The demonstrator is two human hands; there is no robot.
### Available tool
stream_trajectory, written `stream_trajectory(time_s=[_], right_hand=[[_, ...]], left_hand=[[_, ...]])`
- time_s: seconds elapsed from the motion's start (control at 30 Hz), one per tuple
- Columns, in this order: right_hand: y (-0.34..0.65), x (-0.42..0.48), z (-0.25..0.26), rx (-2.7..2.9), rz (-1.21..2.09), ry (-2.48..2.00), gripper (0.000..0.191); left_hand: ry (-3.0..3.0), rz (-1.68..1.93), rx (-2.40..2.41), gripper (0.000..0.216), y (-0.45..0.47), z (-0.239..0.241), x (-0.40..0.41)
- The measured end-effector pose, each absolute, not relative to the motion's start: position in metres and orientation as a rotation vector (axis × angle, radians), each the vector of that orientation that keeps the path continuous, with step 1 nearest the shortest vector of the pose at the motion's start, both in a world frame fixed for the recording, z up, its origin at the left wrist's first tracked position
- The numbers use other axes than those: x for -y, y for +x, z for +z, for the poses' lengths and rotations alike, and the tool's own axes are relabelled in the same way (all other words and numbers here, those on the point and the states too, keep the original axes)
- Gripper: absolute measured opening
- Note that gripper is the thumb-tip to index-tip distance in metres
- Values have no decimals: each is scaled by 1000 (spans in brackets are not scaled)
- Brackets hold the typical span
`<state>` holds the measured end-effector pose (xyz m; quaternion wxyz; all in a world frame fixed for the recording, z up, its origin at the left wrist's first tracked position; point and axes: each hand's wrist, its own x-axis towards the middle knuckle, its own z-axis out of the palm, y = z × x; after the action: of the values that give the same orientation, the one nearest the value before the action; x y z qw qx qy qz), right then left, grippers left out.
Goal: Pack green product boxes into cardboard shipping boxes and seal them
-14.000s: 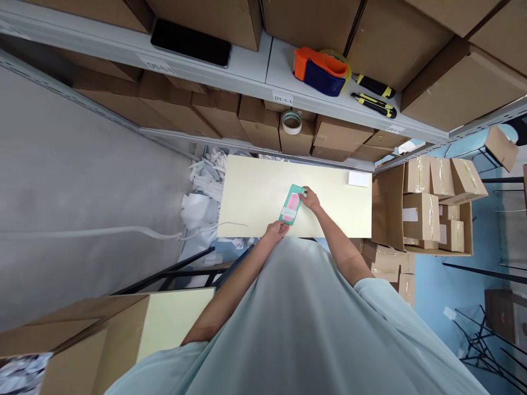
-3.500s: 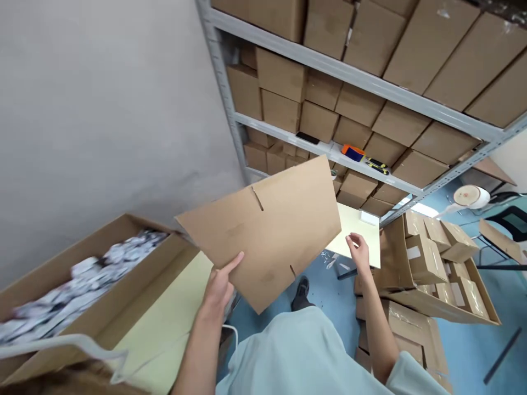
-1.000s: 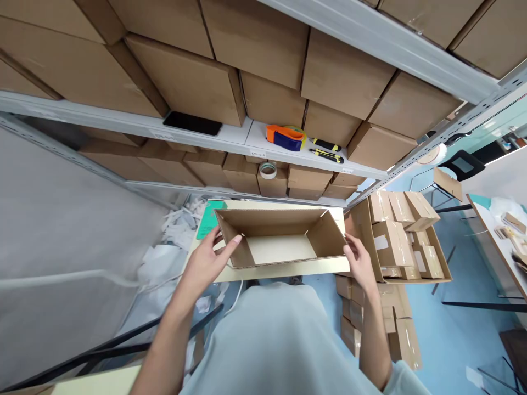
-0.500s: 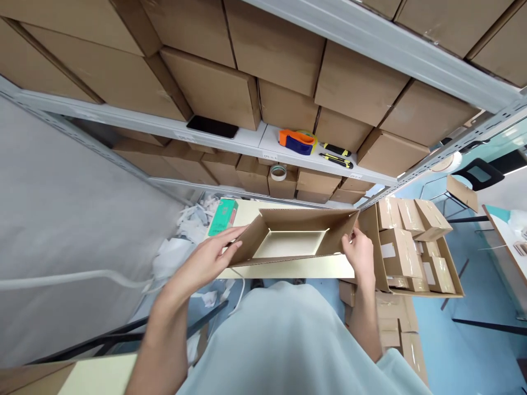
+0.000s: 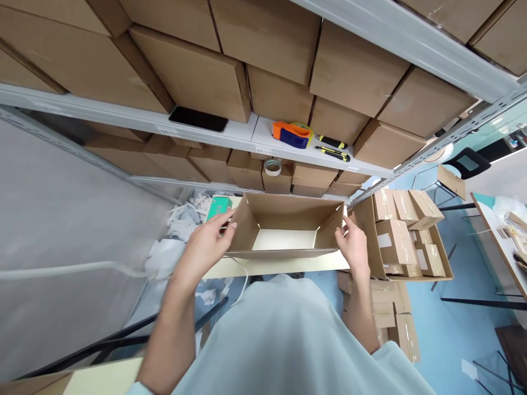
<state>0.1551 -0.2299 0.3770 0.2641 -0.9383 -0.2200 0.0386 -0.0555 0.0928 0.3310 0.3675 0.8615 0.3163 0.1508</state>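
Between my hands is an open cardboard box [image 5: 294, 208], unfolded into a rectangular sleeve. Through it the pale tabletop [image 5: 284, 239] shows, so no bottom flaps are closed. My left hand [image 5: 212, 238] grips the box's left end, thumb on the inside and fingers around the outer face. At the opposite end, my right hand [image 5: 353, 241] pinches the right wall near its upper edge. A green box [image 5: 219, 207] stands on the table just beyond my left fingers.
Ahead, a grey metal shelf [image 5: 239, 140] holds many cartons, a blue and orange tape dispenser [image 5: 292, 135], cutter knives [image 5: 332, 148] and a black phone-like slab [image 5: 198, 118]. A tape roll [image 5: 272, 167] sits lower. Right, a large carton [image 5: 366, 241] contains small taped boxes. Scrap paper [image 5: 181, 222] lies left.
The cardboard sleeve has opened wider and squarer between my hands, which keep hold of both ends. My view has shifted slightly.
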Motion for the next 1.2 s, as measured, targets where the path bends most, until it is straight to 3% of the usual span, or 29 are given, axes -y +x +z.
stream_trajectory(time_s=[0.23, 0.6, 0.77, 0.97, 1.2], right_hand=[[148, 239, 355, 691, 26, -2567, 53], [143, 242, 368, 772, 152, -2435, 49], [139, 245, 356, 669, 79, -2398, 46], [136, 243, 349, 717, 96, -2359, 45], [133, 236, 359, 722, 415, -2261, 53]], left_hand=[[2303, 340, -769, 60, -60, 334, -65], [2372, 309, -714, 63, -60, 329, -70], [2370, 260, -699, 92, -59, 323, -77], [2484, 26, -644, 107, -31, 322, -95], [2538, -291, -646, 108, -27, 347, -86]])
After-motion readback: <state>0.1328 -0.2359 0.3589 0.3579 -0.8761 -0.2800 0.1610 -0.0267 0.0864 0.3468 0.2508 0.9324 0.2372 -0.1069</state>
